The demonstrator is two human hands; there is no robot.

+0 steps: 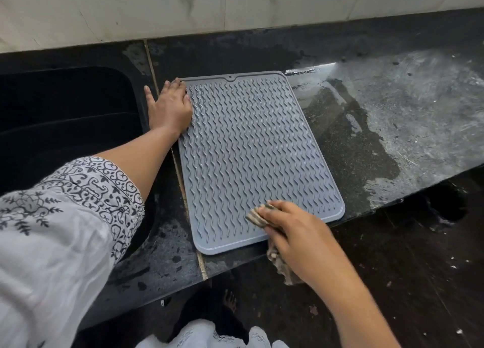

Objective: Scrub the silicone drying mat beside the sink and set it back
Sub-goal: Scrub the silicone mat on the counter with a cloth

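Observation:
A grey silicone drying mat (pixel 251 148) with wavy ridges lies flat on the black stone counter, just right of the sink. My left hand (pixel 170 106) presses palm-down on the mat's far left edge, fingers spread. My right hand (pixel 293 232) grips a striped, worn cloth (pixel 258 215) and holds it against the mat's near right corner. A tail of the cloth hangs below the counter edge under my wrist.
The black sink (pixel 65 117) sits to the left of the mat. The counter (pixel 392 106) right of the mat is wet and streaked. A pale tiled wall (pixel 235 4) runs along the back. The counter's front edge is close to the mat's near end.

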